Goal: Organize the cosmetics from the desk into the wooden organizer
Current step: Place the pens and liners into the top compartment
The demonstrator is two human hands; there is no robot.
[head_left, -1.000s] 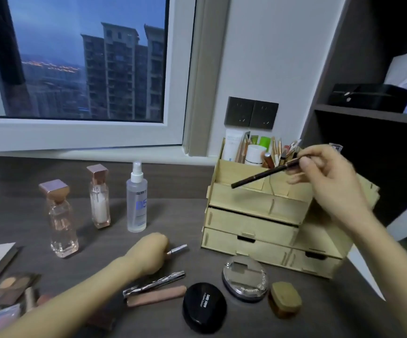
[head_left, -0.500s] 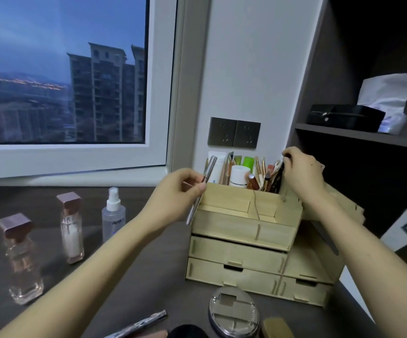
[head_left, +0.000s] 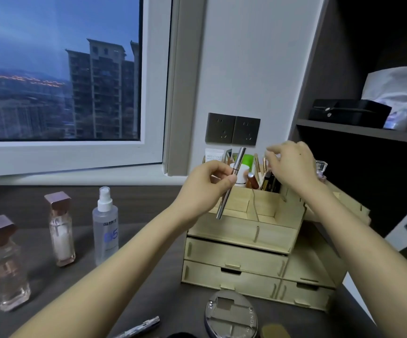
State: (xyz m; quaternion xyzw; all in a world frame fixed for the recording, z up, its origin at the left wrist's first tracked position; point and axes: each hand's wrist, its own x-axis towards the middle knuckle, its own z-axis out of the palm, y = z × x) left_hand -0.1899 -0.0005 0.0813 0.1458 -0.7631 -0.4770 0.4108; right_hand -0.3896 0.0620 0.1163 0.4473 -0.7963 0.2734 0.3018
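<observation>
1. Above the front trays of the wooden organizer (head_left: 246, 252), my left hand (head_left: 209, 184) pinches the silver stick (head_left: 237, 164) mid-shaft between thumb and fingers. It's tilted, cap end up, with the lower tip over the front compartment.
2. My right hand (head_left: 292, 164) hovers over the back compartment, fingers loosely curled. I see nothing in them.
3. Risk: the back compartment is packed with upright tubes and pencils (head_left: 258, 172). Pushing the stick in without a clear gap likely jams it or levers a neighbour out.
4. Risk: the grip is a light pinch on a smooth, shiny body. If it slips, the stick lands in the wrong tray or bounces onto the desk (head_left: 148, 215).
5. Risk: my right wrist is near the small glass bottle (head_left: 321, 167) at the organizer's rear right. A careless pull-back could knock it.
6. Risk: my left forearm passes near the spray bottle (head_left: 105, 225), which is tall and upright. A wide sweep would topple it, maybe into the two perfume bottles (head_left: 61, 228) beside it.
7. The round compact (head_left: 231, 313) and a silver tool (head_left: 139, 328) lie on the desk in front, so there's plenty left to sort.
</observation>
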